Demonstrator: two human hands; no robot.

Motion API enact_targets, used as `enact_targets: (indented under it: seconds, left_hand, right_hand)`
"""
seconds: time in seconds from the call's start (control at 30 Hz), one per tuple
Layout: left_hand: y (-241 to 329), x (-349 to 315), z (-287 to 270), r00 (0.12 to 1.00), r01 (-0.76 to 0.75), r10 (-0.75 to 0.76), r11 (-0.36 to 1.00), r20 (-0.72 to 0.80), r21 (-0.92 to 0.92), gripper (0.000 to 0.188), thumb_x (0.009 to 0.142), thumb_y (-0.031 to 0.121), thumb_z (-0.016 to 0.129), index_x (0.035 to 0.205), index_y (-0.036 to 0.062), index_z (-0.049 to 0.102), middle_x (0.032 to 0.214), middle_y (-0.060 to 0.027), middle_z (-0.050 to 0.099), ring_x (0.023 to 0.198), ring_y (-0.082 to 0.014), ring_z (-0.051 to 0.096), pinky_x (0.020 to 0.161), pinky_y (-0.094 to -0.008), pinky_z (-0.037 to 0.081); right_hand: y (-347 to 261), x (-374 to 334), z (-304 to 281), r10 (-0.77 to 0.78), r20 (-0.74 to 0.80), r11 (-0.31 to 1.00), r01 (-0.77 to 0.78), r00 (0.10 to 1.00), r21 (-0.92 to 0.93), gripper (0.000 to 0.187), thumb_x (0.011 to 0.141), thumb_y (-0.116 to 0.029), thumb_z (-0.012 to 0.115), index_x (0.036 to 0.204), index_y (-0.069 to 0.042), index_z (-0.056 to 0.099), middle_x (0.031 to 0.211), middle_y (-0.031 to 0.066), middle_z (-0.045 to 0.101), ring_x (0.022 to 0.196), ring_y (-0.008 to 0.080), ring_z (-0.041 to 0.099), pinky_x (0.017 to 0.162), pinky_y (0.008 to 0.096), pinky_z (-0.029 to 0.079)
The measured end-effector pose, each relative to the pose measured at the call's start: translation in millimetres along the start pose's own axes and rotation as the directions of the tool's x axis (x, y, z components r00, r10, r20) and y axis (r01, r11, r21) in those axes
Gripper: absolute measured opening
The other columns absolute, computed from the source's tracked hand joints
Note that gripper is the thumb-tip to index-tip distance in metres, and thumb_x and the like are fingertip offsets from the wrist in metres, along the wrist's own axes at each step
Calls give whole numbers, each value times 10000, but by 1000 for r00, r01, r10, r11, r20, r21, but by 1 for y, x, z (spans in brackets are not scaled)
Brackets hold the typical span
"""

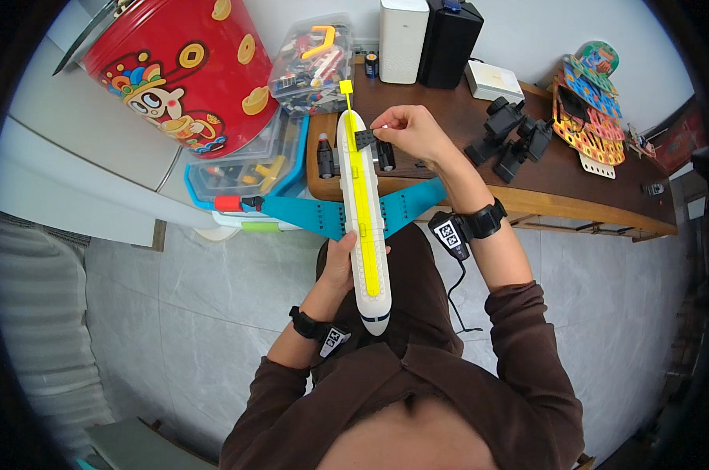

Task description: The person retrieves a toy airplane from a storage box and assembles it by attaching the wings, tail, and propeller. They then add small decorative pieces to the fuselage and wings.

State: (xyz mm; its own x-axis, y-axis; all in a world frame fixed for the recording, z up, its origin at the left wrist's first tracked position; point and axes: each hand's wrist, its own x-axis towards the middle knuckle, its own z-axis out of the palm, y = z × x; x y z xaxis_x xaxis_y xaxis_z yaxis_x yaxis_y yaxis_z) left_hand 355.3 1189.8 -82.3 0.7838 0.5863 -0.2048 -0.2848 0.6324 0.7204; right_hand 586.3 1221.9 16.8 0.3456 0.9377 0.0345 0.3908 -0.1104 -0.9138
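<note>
A toy airplane built of bricks has a white body (375,266) with a yellow strip (360,190) along its top. Its nose points toward me, over my lap. Teal wings (307,213) spread to both sides, and dark engines (325,157) flank the far end. My left hand (341,262) is closed around the body near the wings, its fingers partly hidden underneath. By the tail, my right hand (407,131) pinches at the edge of a small dark grey studded plate (365,139), which touches the body's right side.
A clear box of loose bricks (311,66) stands beside a large red drum (182,74). Another brick bin (244,172) sits below it. On the brown wooden cabinet (440,117) are white and black upright boxes, a black device (511,137) and colourful toy boards (589,110).
</note>
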Motion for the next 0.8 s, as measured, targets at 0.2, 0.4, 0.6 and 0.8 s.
enact_targets:
  seconds: [0.2, 0.4, 0.6, 0.8]
  left_hand:
    - [0, 0, 2, 999, 35, -31, 994, 35, -105, 694, 784, 537, 580, 1219, 15, 444, 941, -102, 610, 773, -215, 662, 636, -305, 581]
    - [4, -2, 9, 998, 41, -36, 991, 45, -130, 617, 812, 452, 596, 1190, -18, 470, 983, -121, 601, 795, -206, 648, 753, -380, 558]
    - [13, 0, 17, 997, 63, -54, 986, 61, -154, 633, 802, 486, 595, 1174, -14, 481, 932, -112, 610, 749, -193, 658, 695, -333, 569]
    - [26, 1, 28, 994, 84, -76, 990, 81, -110, 636, 804, 498, 590, 1163, -17, 487, 926, -111, 610, 741, -187, 659, 683, -323, 571]
  right_hand:
    - [9, 8, -5, -41, -29, 999, 41, 999, -3, 101, 719, -88, 684, 783, -11, 694, 648, 42, 621, 586, 89, 546, 564, 240, 448]
    - [9, 8, -7, -31, -10, 991, 29, 999, -133, 181, 695, -187, 731, 725, -18, 672, 641, 57, 618, 592, 121, 567, 558, 259, 452]
    - [1, 18, -8, 95, 24, 971, -87, 995, -224, 283, 702, -239, 751, 781, -4, 616, 673, 35, 592, 591, 97, 525, 516, 218, 405]
    - [0, 32, -27, 406, 423, 828, -522, 810, 204, 338, 761, -203, 698, 990, 18, 586, 860, 97, 664, 725, 137, 661, 656, 242, 546]
